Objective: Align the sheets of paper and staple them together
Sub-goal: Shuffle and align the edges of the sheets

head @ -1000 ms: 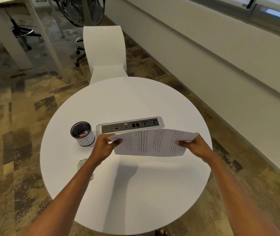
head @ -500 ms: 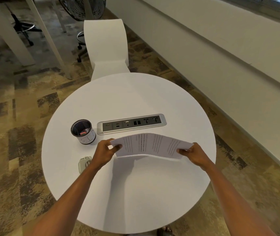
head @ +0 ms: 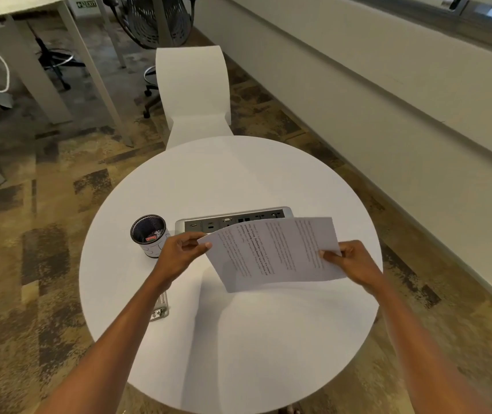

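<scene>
Compared with half a second ago, the sheets of paper (head: 274,253) are raised and tipped up toward the camera, so their printed face now shows much more fully, and their top edge now covers the near right part of the power socket strip (head: 208,226) set into the table (head: 238,174). Earlier they lay flatter and lower, clear of the strip.

The left hand (head: 179,253) is closed in a pinch on the sheets' left corner, thumb on top and fingers curled beneath. The right hand (head: 350,261) is closed on the right edge, thumb pressed on the printed face. The sheets hang in the air between both hands, above the middle of the round white table, and bow slightly.

A dark mesh cup (head: 149,234) stands just left of the strip. A stapler (head: 159,309) lies on the table, partly hidden under the left forearm.
</scene>
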Demonstrator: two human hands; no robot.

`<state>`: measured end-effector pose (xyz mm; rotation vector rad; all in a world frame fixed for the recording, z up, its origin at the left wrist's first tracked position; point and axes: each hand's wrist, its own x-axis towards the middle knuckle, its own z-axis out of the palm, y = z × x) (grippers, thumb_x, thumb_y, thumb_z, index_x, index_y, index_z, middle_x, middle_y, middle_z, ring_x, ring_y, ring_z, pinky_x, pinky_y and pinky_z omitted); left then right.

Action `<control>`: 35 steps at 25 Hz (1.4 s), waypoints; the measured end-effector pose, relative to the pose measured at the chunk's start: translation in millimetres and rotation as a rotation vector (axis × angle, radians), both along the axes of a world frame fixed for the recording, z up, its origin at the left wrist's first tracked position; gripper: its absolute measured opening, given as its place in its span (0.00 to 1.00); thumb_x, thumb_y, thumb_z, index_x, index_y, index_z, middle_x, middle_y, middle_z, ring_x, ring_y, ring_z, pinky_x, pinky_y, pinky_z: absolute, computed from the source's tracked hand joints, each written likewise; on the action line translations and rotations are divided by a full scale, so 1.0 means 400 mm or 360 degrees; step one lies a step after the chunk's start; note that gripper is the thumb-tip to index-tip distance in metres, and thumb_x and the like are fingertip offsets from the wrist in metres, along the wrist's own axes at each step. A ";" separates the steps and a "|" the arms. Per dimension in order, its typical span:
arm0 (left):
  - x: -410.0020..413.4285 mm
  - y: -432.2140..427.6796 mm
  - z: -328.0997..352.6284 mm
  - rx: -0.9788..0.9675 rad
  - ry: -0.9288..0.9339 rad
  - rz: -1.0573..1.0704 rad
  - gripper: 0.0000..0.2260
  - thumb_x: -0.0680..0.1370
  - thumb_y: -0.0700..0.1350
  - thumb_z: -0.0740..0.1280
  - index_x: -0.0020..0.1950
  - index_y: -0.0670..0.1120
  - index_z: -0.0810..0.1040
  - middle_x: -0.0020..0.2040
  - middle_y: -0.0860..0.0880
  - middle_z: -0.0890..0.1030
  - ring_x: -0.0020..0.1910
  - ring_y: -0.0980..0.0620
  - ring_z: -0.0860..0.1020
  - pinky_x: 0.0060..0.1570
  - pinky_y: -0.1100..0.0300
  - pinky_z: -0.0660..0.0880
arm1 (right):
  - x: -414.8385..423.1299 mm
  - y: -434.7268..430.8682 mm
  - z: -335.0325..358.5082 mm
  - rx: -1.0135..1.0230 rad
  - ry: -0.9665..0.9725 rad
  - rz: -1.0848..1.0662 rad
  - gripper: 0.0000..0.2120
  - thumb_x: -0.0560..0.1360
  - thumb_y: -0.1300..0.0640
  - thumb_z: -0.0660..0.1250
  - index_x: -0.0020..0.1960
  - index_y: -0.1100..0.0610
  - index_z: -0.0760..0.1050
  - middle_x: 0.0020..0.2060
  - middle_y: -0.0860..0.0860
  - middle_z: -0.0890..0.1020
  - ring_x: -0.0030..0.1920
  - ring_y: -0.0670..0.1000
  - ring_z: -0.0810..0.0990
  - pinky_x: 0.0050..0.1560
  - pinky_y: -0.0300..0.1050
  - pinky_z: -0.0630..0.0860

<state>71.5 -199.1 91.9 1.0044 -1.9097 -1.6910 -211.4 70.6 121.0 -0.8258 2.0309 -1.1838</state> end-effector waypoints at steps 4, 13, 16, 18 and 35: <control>-0.025 0.008 0.041 -0.0252 -0.0029 -0.0081 0.16 0.70 0.48 0.76 0.56 0.49 0.81 0.48 0.54 0.85 0.50 0.60 0.82 0.52 0.68 0.75 | -0.022 -0.042 0.167 0.0091 0.0490 0.0221 0.06 0.75 0.57 0.70 0.49 0.54 0.86 0.41 0.47 0.87 0.41 0.46 0.85 0.42 0.40 0.79; -0.099 0.106 0.119 -0.0433 0.0202 -0.0410 0.08 0.73 0.45 0.73 0.52 0.50 0.85 0.50 0.53 0.86 0.50 0.54 0.83 0.51 0.58 0.79 | 0.047 -0.150 0.351 0.0214 0.0850 0.0769 0.09 0.76 0.57 0.68 0.53 0.49 0.84 0.47 0.41 0.86 0.43 0.49 0.84 0.42 0.46 0.82; -0.089 0.114 0.117 -0.0288 0.0321 -0.0306 0.08 0.74 0.45 0.71 0.50 0.57 0.85 0.47 0.55 0.87 0.45 0.54 0.84 0.45 0.58 0.79 | 0.046 -0.143 0.336 0.0222 0.0727 0.0769 0.07 0.76 0.53 0.68 0.52 0.50 0.84 0.47 0.41 0.85 0.43 0.49 0.84 0.41 0.43 0.82; -0.080 0.113 0.109 -0.0218 0.0372 -0.0195 0.08 0.75 0.43 0.71 0.50 0.55 0.86 0.46 0.52 0.87 0.43 0.53 0.84 0.43 0.56 0.79 | 0.022 -0.112 0.305 0.0197 0.0653 0.0614 0.08 0.74 0.52 0.71 0.51 0.51 0.84 0.45 0.43 0.86 0.43 0.50 0.84 0.41 0.42 0.81; -0.062 0.112 0.028 -0.0194 0.0203 -0.0183 0.08 0.76 0.44 0.70 0.53 0.55 0.83 0.50 0.63 0.85 0.51 0.61 0.82 0.49 0.69 0.76 | 0.104 -0.104 -0.007 0.0001 0.0035 0.0133 0.10 0.75 0.60 0.71 0.55 0.61 0.83 0.53 0.56 0.85 0.50 0.55 0.84 0.53 0.52 0.82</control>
